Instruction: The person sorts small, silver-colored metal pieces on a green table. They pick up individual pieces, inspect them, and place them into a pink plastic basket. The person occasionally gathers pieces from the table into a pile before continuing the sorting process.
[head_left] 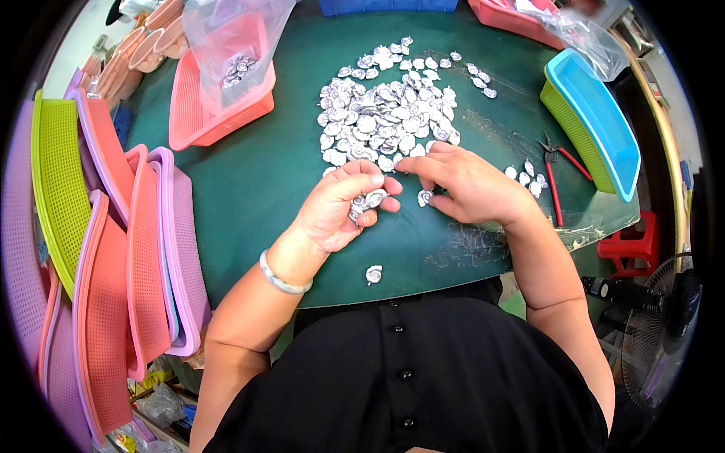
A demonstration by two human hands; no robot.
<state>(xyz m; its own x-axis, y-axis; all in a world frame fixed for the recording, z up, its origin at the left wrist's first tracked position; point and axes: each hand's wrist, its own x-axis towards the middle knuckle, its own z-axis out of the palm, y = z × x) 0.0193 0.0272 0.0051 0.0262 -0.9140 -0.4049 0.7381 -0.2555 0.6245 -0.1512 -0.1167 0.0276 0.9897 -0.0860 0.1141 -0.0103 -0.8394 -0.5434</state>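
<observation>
small silver pieces handled on a green desk (294,128). the left hand (332,204) is curled palm-up, its thumb and fingers closed about a few silver pieces (374,198). the right hand (468,181) is partly bent; its forefinger reaches the near edge of the main heap (385,117), while one further piece (426,197) sits at the thumb and curled fingers. whether that piece is pinched or lies on the desk cannot be told. a lone piece (374,274) lies near the front edge of the desk, and a small cluster (529,180) lies to the right, beside the red-handled pliers (555,189).

the step in hand appears to be taking pieces from the heap into the left hand. it is best done from the near edge, where pieces lie more singly; drawing from the middle could drag neighbours along. the left hand should close just firmly enough to retain its small load, since overfilling may let pieces slip between the fingers. keeping the two hands close together shortens each transfer. the lone piece, being near the edge, is best kept clear of the forearms, which could brush it off.
</observation>
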